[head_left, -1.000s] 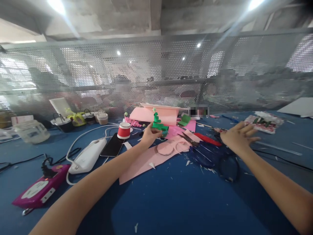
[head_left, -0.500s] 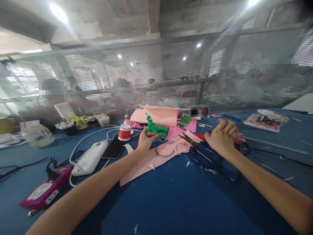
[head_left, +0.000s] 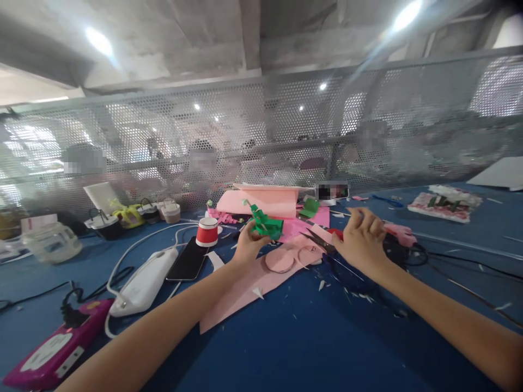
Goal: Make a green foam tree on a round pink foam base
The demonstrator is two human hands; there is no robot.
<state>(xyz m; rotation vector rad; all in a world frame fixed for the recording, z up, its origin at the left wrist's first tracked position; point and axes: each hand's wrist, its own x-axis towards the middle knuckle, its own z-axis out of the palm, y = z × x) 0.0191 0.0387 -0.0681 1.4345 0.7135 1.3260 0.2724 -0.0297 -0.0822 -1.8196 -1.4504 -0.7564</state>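
Note:
My left hand [head_left: 247, 245] is closed on a green folded-paper piece [head_left: 267, 226], a zigzag strip standing up from its wider base. Under and beside it lies a light pink paper sheet [head_left: 241, 291] with a cut pink paper disc [head_left: 280, 260] on top. My right hand [head_left: 363, 237] hovers over the table, its fingers loosely bent and apart, with nothing visible in them. Close to its thumb are scissors [head_left: 320, 239] with a red handle, partly hidden by the hand. Brighter pink paper [head_left: 292, 228] lies between the hands.
Left are a red-and-white paper cup [head_left: 207, 233], a black phone [head_left: 188, 261], a white power strip [head_left: 145, 283] with cables, and a purple plug box [head_left: 59, 348]. Folded pink paper [head_left: 261, 202] stands behind. A perforated metal screen [head_left: 229, 125] closes off the back; people are blurred beyond it.
My right hand has moved left, nearer the scissors, and its fingers are more bent. My left hand still holds the green paper piece, now tilted differently. The view has shifted slightly.

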